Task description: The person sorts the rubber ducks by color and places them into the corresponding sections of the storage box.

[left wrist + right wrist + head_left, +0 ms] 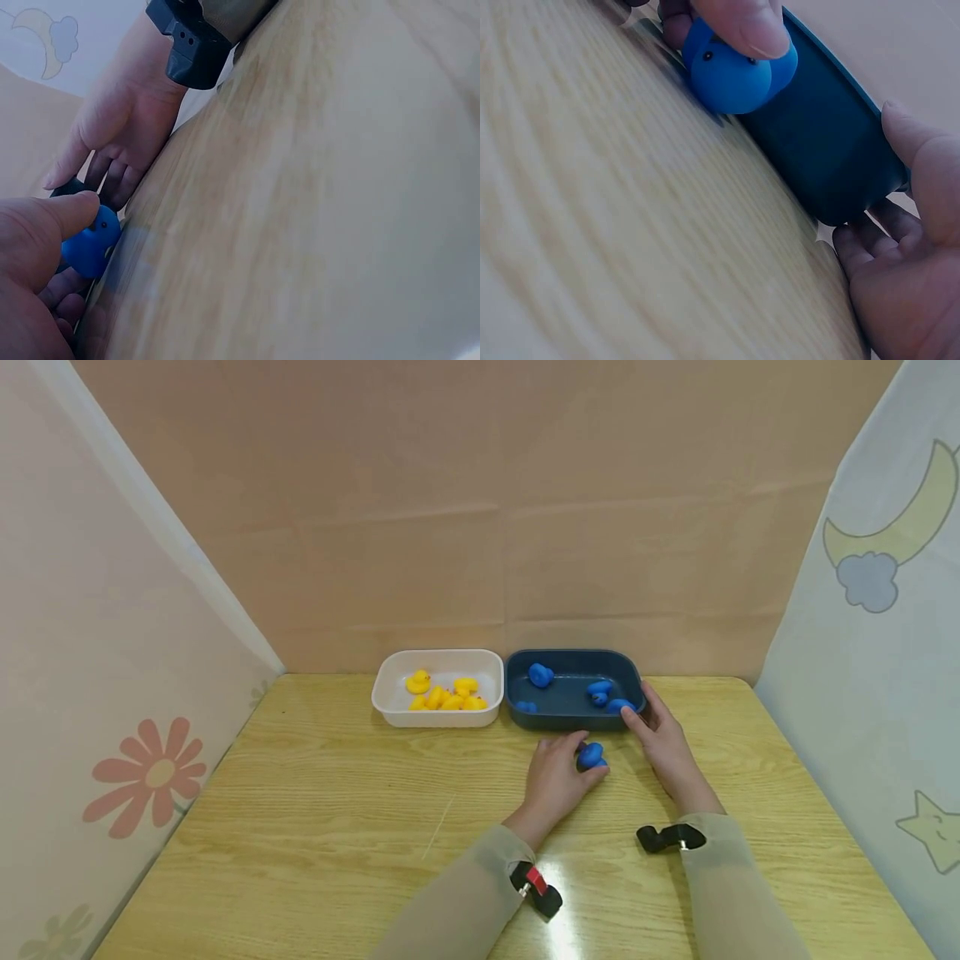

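Between thumb and fingers my left hand (555,781) holds a small blue rubber duck (592,756), just in front of the dark blue tray (562,722). The left wrist view shows the thumb over this duck (90,244), low at the tabletop. My right hand (670,752) grips the tray's right end, thumb by the front rim and fingers around the outer end wall. In the right wrist view, its fingers (870,247) curl at the foot of that wall. Several blue ducks lie inside the tray, including one (540,675) at the back left.
A white tray (438,718) with several yellow ducks (465,686) stands directly left of the dark one. Both trays sit at the back of the wooden table (315,827), near a tan backdrop (450,510). Printed cloth panels (862,693) flank the table.
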A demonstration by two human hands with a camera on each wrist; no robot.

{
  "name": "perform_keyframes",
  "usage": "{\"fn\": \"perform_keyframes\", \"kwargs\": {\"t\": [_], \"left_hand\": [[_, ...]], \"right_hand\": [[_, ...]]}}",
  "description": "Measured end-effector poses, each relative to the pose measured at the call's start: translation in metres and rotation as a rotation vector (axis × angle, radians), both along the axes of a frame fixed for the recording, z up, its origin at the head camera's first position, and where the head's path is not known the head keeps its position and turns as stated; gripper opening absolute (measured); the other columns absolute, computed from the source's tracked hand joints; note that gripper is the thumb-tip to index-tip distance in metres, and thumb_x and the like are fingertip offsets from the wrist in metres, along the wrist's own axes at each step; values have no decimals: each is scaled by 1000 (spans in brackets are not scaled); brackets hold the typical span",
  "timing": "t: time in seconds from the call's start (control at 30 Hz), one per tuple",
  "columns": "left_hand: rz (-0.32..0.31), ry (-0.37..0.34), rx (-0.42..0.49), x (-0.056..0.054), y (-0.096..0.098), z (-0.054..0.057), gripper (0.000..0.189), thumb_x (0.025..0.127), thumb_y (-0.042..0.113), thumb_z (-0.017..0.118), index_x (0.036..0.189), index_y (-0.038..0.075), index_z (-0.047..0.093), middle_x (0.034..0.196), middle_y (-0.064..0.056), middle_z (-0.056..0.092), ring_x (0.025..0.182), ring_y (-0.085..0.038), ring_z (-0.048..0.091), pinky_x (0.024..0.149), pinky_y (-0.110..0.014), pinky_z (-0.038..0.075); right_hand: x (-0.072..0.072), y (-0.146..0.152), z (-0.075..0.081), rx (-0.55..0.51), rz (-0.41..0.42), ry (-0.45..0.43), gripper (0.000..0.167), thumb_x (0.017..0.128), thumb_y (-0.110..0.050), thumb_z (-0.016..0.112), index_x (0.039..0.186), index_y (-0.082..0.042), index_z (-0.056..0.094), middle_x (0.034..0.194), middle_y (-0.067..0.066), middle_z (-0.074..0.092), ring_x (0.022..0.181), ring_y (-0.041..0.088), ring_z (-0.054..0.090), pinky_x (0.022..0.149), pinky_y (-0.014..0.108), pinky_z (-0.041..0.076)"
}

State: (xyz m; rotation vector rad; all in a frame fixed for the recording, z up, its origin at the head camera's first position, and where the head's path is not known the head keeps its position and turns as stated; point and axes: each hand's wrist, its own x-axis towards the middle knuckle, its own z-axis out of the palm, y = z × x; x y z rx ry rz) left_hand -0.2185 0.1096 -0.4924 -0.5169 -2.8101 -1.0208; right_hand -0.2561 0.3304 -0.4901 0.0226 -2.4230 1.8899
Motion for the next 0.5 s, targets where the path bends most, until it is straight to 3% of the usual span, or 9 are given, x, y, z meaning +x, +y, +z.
{"fn": "perform_keyframes", "kwargs": {"t": [0.33,0.5], "left_hand": [[-22,12,68,0,-6,3,51,94,45,90,135,16,79,128,4,78,118,-18,65,103,-32,52],[-5,-15,129,1,-11,9,45,94,44,90,130,17,80,120,6,79,108,-13,64,95,-29,52]], "right_hand": [[0,0,-2,-14,3,-16,87,116,-39,59,179,-24,2,184,8,4,169,33,6,133,50,17],[2,0,0,1,-3,-26,88,115,-43,60,179,-25,2,185,7,3,169,33,6,133,52,17]]}}
